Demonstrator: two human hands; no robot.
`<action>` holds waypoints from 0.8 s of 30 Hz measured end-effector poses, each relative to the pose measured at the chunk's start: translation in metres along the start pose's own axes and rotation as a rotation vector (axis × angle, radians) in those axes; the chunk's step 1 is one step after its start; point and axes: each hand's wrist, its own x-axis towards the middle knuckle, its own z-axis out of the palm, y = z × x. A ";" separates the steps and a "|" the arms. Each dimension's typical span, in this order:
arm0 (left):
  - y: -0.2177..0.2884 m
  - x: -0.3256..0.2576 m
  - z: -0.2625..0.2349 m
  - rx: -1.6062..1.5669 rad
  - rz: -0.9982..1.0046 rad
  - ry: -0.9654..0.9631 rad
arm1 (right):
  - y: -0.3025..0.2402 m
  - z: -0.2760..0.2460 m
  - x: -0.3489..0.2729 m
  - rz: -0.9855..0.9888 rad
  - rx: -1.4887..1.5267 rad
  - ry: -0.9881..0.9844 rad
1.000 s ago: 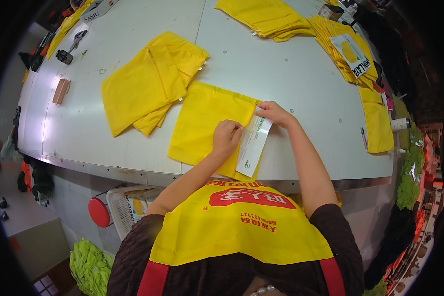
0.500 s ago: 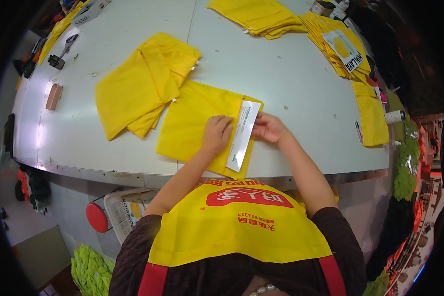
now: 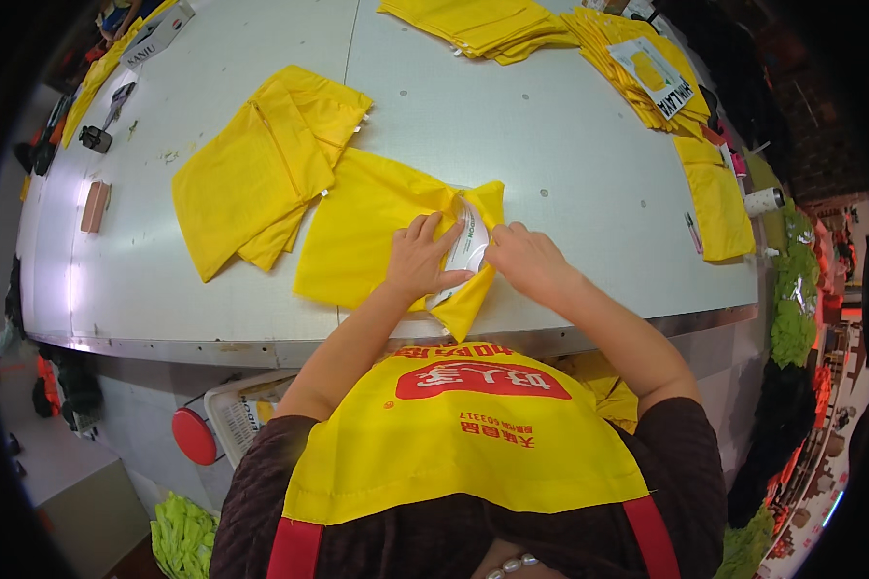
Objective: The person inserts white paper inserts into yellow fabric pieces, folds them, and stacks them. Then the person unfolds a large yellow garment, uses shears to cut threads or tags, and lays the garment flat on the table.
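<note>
Yellow cloth piece (image 3: 362, 236), one item, lay flat on the grey-white work table (image 3: 570, 145) directly ahead of the person, near the table's front edge, with its right-hand margin lifted and folding over a white card insert (image 3: 466, 249). Card insert: narrow strip, long axis running roughly away from the person and slightly tilted, mostly wrapped by the yellow fabric, only a pale sliver showing between the two hands. Left hand (image 3: 420, 261): fingers spread and pressed flat on the cloth just left of the card, holding both down. Right hand (image 3: 531, 262): fingers bunched, pinching the folded yellow edge at the card's right side; the exact grip under the fabric could not be made out. Both hands touched the work, one on either side of the card's long axis, neither clearly nearer than the other. Second yellow piece (image 3: 256, 169), loosely folded, lay to the left and farther back, its corner touching or overlapping the worked cloth. Stacks of folded yellow pieces (image 3: 473, 21) sat at the far edge; a further stack with a printed card on top (image 3: 647, 72) lay at far right. Small brown block (image 3: 95, 206) rested near the left rim. Wearer's yellow apron (image 3: 463, 434) filled the foreground.
</note>
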 end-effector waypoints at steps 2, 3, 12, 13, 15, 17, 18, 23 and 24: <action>0.007 0.000 -0.005 0.033 -0.011 -0.096 | -0.011 -0.012 -0.011 0.052 0.014 0.067; 0.007 0.000 -0.004 0.045 -0.012 -0.098 | -0.009 -0.012 -0.011 0.084 0.040 0.159; 0.016 -0.002 0.005 0.104 0.024 -0.102 | 0.021 0.061 0.034 0.725 0.716 0.305; 0.015 0.001 0.010 0.125 0.016 -0.126 | 0.022 0.060 0.038 0.722 0.674 0.212; 0.012 0.005 0.018 0.206 0.051 -0.142 | 0.022 0.056 0.044 0.706 0.582 0.021; 0.013 0.012 0.019 0.325 0.149 -0.130 | 0.025 0.062 0.042 0.738 0.606 0.112; 0.014 0.017 0.017 0.271 0.142 -0.129 | 0.027 0.064 0.040 0.755 0.616 0.157; 0.006 0.042 -0.003 0.080 0.149 -0.314 | 0.019 0.073 0.018 0.751 1.018 0.472; 0.010 0.046 -0.009 0.094 0.123 -0.352 | 0.022 0.079 0.019 0.745 1.130 0.496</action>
